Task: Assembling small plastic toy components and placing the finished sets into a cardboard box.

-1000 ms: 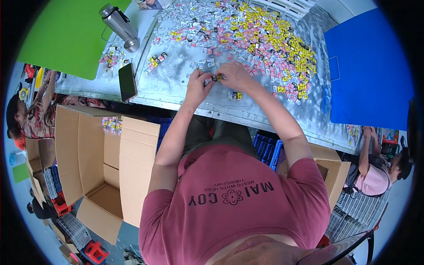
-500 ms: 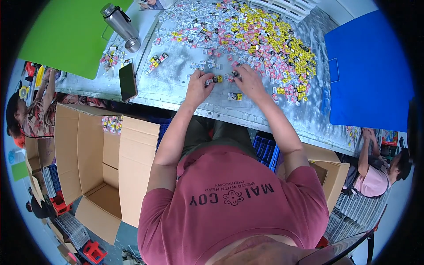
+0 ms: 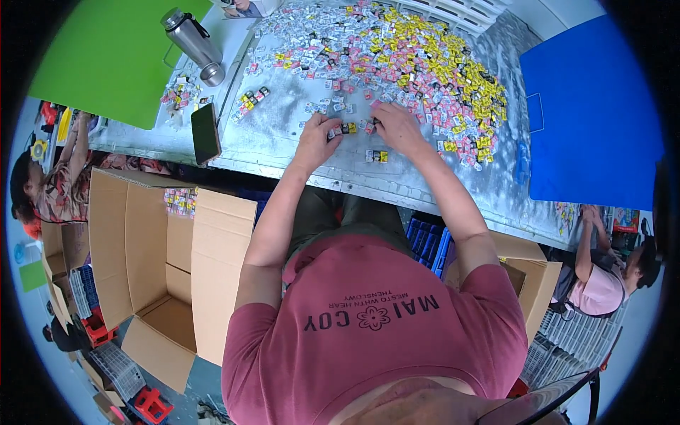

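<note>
A short row of small tile-like pieces point(image 3: 345, 129), dark and yellow, lies on the table with my left hand point(image 3: 316, 145) closed on its left end. To the right of it, my right hand point(image 3: 400, 131) is pinched, with a small pink piece point(image 3: 375, 104) at its fingertips. A few pale and pink pieces point(image 3: 366, 126) lie between the hands. Nearer the table edge sits a small joined group point(image 3: 377, 156) of white, black and yellow pieces. Loose pale pieces point(image 3: 326, 106) lie just beyond my left hand. My fingers partly hide what they grip.
A large heap of similar pieces point(image 3: 425, 64) covers the table's far side. At left are a phone point(image 3: 205, 134), a steel flask point(image 3: 193, 41) and a small assembled block point(image 3: 250, 103). Open cardboard boxes point(image 3: 223, 273) stand below the edge. People work at both sides.
My right fingers have shifted slightly, and a pink piece now shows at their tips where a dark piece showed before. My left hand stays at the row.
</note>
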Motion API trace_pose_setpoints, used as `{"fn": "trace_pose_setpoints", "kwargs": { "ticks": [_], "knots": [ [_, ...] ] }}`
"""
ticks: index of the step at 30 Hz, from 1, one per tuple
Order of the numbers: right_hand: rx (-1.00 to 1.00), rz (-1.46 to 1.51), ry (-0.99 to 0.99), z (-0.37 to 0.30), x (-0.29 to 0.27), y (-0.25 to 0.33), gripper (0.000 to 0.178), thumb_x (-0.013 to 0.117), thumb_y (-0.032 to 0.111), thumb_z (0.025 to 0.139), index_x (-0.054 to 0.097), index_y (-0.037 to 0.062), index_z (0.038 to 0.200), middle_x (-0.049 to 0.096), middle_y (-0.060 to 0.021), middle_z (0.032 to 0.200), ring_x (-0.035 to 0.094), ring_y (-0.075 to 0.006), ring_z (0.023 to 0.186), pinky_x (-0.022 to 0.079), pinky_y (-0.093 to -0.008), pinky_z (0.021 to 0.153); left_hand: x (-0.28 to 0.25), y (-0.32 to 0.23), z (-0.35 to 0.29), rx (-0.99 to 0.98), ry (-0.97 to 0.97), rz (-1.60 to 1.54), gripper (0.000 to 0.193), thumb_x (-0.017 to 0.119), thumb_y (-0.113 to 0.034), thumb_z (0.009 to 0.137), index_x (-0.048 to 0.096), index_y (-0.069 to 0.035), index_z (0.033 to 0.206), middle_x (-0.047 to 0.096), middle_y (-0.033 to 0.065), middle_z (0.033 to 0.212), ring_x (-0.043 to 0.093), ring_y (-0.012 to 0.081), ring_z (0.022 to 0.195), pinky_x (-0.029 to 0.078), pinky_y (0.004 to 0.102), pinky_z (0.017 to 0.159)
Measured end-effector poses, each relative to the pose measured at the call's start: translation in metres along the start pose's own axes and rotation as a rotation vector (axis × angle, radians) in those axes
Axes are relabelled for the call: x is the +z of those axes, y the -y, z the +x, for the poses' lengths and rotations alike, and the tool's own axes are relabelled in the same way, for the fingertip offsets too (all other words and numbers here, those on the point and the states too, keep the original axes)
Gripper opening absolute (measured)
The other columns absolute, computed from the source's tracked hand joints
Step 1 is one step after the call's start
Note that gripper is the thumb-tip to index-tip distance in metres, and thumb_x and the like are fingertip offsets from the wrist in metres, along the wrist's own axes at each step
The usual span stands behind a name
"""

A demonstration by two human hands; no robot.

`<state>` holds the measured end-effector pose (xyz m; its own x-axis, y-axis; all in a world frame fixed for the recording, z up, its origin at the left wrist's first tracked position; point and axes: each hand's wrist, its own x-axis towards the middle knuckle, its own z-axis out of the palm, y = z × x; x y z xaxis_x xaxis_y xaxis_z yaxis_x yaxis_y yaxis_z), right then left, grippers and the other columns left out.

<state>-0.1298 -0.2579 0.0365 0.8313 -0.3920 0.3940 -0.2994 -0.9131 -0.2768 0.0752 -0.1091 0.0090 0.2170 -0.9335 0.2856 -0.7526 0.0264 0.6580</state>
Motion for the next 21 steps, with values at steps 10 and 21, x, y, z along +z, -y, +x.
{"fn": "trace_pose_setpoints", "kwargs": {
  "ticks": [10,21],
  "knots": [
    [0.376,0.118,0.12,-0.017,-0.006,0.037,0.045,0.068,0.006,0.079,0.063,0.0025,0.123,0.061,-0.0197,0.111,0.062,-0.0392,0.107,0.053,-0.0459,0.09,-0.004,0.0,0.001,0.024,0.019,-0.007,0.038,0.079,-0.006,0.08,0.073,-0.008,0.118,0.061,0.0143,0.109,0.064,0.0324,0.098,0.054,0.0395,0.086],
    [0.341,0.168,0.158,-0.004,0.01,0.028,0.044,0.077,0.012,0.081,0.066,0.0083,0.124,0.058,-0.0162,0.118,0.063,-0.036,0.108,0.054,-0.0442,0.088,-0.004,-0.001,0.006,-0.013,0.061,-0.027,0.038,0.081,-0.009,0.077,0.074,-0.006,0.115,0.063,0.013,0.109,0.065,0.0318,0.098,0.055,0.0398,0.086]
  ]
}}
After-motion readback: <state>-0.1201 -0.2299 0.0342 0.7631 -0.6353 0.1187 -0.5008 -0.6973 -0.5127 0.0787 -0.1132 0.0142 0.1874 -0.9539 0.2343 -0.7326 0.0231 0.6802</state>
